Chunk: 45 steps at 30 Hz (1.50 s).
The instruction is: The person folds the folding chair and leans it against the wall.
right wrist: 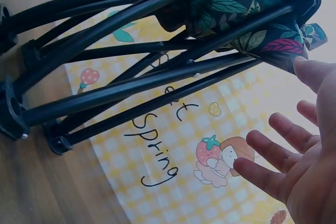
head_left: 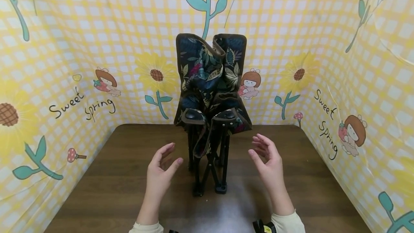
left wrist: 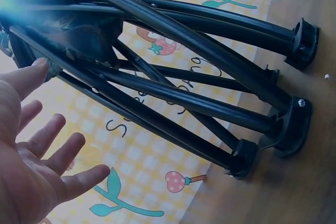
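Note:
A small folding chair (head_left: 202, 78) with dark leaf-and-flower fabric stands partly folded on the brown table. Its black crossed legs (head_left: 211, 164) end in plastic feet, seen close in both wrist views. To its left my left hand (head_left: 161, 170) hovers with fingers spread and loosely bent, holding nothing. On the other side my right hand (head_left: 269, 168) is raised likewise, palm toward the chair, also holding nothing. In the left wrist view the thumb of the left hand (left wrist: 37, 150) overlaps the fabric's edge; contact cannot be made out. The right hand (right wrist: 299, 156) appears beside the legs and fabric.
The brown wooden table (head_left: 106, 175) lies under the chair and hands. A yellow checked cloth (head_left: 129, 21) with sunflowers and cartoon figures hangs behind and along both sides. Black wrist straps with a device (head_left: 263, 227) show at the bottom edge.

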Available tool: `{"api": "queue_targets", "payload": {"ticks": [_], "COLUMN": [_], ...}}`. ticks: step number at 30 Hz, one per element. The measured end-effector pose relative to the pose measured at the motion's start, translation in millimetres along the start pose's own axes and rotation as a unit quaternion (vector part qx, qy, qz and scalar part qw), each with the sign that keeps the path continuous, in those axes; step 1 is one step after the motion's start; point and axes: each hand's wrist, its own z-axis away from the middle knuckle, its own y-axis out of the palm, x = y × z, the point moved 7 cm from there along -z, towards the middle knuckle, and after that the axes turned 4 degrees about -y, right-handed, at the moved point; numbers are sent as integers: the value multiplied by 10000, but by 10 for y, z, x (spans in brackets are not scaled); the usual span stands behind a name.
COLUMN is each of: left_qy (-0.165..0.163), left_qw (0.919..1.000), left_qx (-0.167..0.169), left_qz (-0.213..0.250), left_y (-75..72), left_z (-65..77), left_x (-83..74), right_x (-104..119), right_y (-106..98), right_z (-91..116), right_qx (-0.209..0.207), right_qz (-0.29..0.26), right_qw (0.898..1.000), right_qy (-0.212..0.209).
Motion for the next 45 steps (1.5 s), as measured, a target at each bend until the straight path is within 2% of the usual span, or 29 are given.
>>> {"api": "queue_targets", "payload": {"ticks": [7,12,24,37,45], "left_qy": [-297,-479,-607,-759,-886], "left_qw": [9995,9981,9966,9949,9937], "left_qx": [82,336,561,639,572], "left_qz": [43,177,-18,-163,-384], "left_y": [26,100,240,371,379], "left_z": [28,39,86,121,143], "left_x": [83,177,213,263,328], "right_x": [-82,-158,-320,-427,-496], "right_y": [106,142,245,332,444], "right_z": [49,92,185,267,297], "right_qx": [174,237,568,818,1089], "right_qz": [163,165,18,-171,-148], "right_qw": [9994,9986,9939,9888,9856], "right_qy": [258,454,944,1240,1287]}}
